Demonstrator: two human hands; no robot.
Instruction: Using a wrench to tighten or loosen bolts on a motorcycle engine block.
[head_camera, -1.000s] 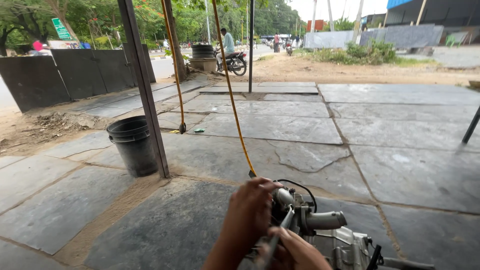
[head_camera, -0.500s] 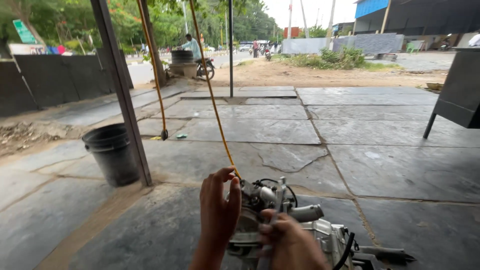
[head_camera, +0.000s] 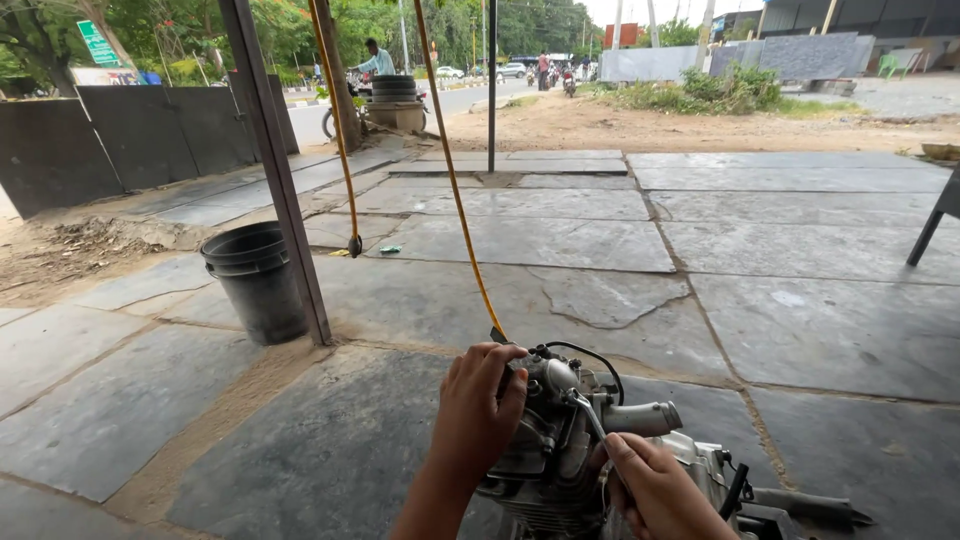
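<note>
Item 1. Black plastic bucket (head_camera: 255, 280), round, ribbed rim, upright on the grey stone-slab floor (head_camera: 560, 240) at nine o'clock, just beside the dark slanted steel post (head_camera: 278, 180); out of the working area, apparently parked.

Item 2. Yellow hose (head_camera: 452, 180), thin, hanging down from twelve o'clock; its lower end reaches the top of the engine, likely a supply line.

Item 3. Left hand (head_camera: 480, 405), at six o'clock, fingers wrapped closed over the engine's upper left side, seemingly to steady it against the pull of the tool.

Item 4. Grey cast-metal motorcycle engine (head_camera: 560, 440), on the floor at six o'clock, directly before the wearer. Dull, grimy aluminium; finned cylinder, rounded head cover, a stubby pipe pointing to three o'clock, a black cable looped over the top.

Item 5. Slim silver metal tool (head_camera: 590, 415), its tip set on the engine head.

Item 6. Right hand (head_camera: 655, 490), at five o'clock, closed around the tool's handle.
</note>
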